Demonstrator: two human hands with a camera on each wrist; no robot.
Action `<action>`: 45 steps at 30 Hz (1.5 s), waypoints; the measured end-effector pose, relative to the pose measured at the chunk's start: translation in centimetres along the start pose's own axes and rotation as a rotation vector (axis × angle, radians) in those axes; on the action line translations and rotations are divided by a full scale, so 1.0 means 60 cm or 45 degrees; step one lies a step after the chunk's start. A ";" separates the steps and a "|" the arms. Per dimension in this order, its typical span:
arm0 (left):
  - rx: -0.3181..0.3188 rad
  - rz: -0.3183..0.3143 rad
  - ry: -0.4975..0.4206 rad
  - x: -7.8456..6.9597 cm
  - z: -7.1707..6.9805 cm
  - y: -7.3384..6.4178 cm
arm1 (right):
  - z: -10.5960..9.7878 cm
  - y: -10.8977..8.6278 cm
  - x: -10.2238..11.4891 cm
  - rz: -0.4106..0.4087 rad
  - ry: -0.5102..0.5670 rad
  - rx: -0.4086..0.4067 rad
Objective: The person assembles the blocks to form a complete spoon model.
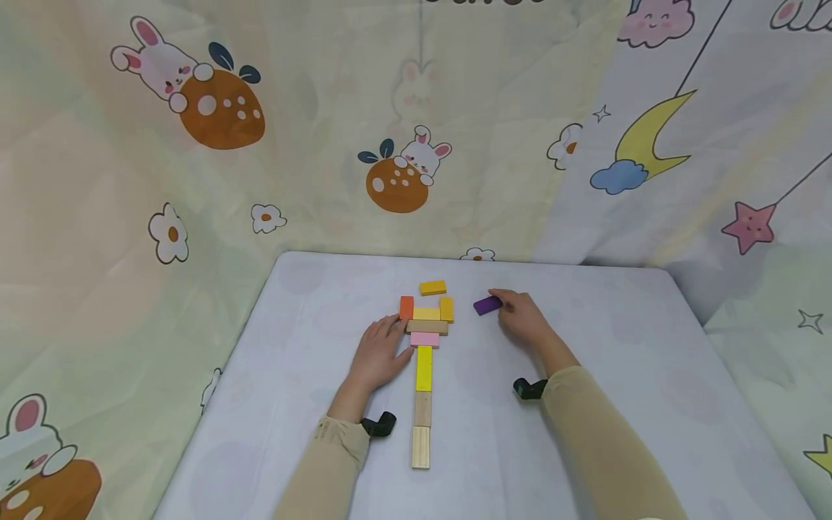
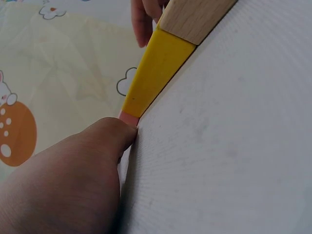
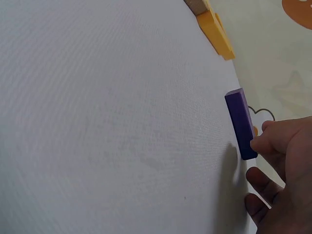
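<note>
In the head view my right hand [image 1: 522, 318] pinches one end of a purple wooden block [image 1: 486, 306], to the right of a row of blocks. Whether the purple block [image 3: 240, 124] touches the table, I cannot tell. My left hand [image 1: 380, 352] lies with fingers extended along the row's left side, fingertips by the orange block [image 1: 406, 307] and thumb by the pink block [image 1: 425, 339]. At the row's far end, a yellow block [image 1: 426, 313] sits between the orange block and an amber upright block [image 1: 446, 309]. A tan block [image 1: 427, 327] lies crosswise beneath them.
A long yellow block [image 1: 424, 368] and two plain wood blocks [image 1: 422, 409] extend the row toward me. Beyond its far end lies a separate amber block [image 1: 432, 288]. A white cloth covers the table [image 1: 585, 310]; a printed curtain [image 1: 312, 144] hangs behind it.
</note>
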State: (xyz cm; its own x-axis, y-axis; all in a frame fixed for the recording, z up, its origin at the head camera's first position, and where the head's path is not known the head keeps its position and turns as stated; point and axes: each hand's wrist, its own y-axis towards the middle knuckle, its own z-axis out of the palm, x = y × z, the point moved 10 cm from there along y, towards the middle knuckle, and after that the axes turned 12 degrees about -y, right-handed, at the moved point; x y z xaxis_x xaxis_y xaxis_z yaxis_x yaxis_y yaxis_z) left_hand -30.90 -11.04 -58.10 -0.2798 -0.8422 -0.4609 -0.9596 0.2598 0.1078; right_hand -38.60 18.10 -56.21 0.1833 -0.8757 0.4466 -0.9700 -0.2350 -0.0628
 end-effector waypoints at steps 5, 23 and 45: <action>-0.008 0.007 0.002 0.001 -0.001 0.000 | -0.001 0.002 -0.005 -0.003 0.014 -0.029; 0.006 -0.009 -0.006 -0.002 -0.002 0.000 | 0.002 -0.002 -0.009 -0.008 -0.004 -0.049; 0.002 -0.013 -0.007 -0.002 -0.003 -0.002 | -0.004 0.020 0.061 0.102 0.095 -0.026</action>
State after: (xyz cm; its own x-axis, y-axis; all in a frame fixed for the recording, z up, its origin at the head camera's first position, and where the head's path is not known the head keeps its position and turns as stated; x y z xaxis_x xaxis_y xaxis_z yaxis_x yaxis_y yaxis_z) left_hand -30.77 -11.08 -57.91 -0.2697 -0.8424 -0.4665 -0.9624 0.2519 0.1014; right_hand -39.11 14.71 -54.46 0.0936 -0.8574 0.5061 -0.9842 -0.1565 -0.0833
